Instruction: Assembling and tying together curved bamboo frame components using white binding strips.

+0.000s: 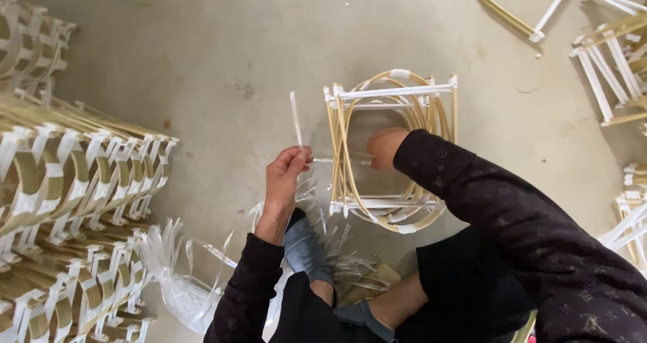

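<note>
Dark patterned sleeves fill the lower right of the frame, above bent knees and grey socks. At centre the left hand pinches a thin white plastic strip, its free end standing upward and the rest running right toward a square frame of pale bent cane bound with white strips. Reaching inside that frame, the right hand looks closed on the same strip, though its fingertips are hidden. A good binding probably wants the strip kept taut and flat against the cane. Stacked finished cane frames crowd the left edge; loose clear strips lie at lower left.
</note>
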